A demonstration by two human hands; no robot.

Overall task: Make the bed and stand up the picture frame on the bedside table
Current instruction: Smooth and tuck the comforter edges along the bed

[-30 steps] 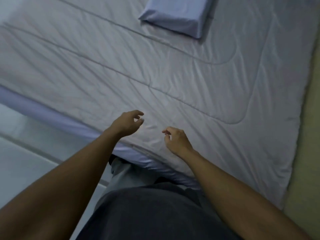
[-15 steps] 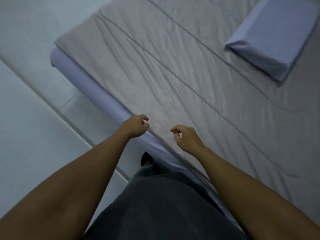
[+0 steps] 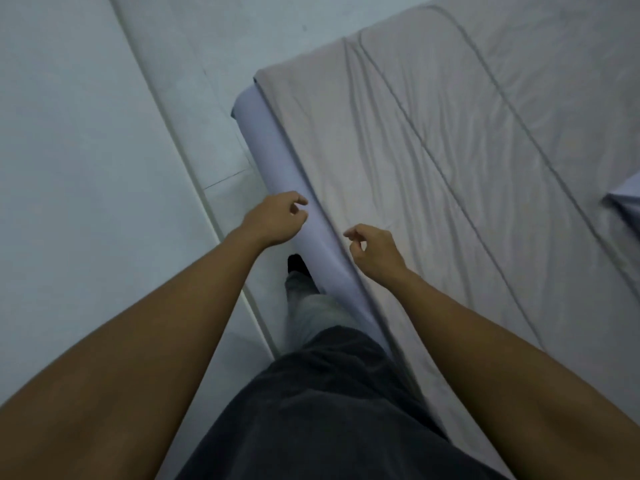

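1. One o'clock: the quilt (image 3: 450,168) is pale greyish beige, plain cloth crossed by long stitched lines.
2. Along its eleven o'clock edge the sheet (image 3: 277,161) shows soft lavender, no pattern.
3. Three o'clock: a corner of the pillow (image 3: 627,199), the same lavender.
4. Ten o'clock: the floor (image 3: 86,133) is pale grey-white, with a lighter stripe running through it.
5. Six o'clock: a dark charcoal garment (image 3: 329,410), with a light grey trouser leg (image 3: 311,306) above it and a foot (image 3: 296,263) covered in black.

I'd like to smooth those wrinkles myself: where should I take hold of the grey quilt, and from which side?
Probably the long side hem of the quilt, pinched from the floor side. That hem lies flat and untucked on the lavender mattress, so it is easy to get under.
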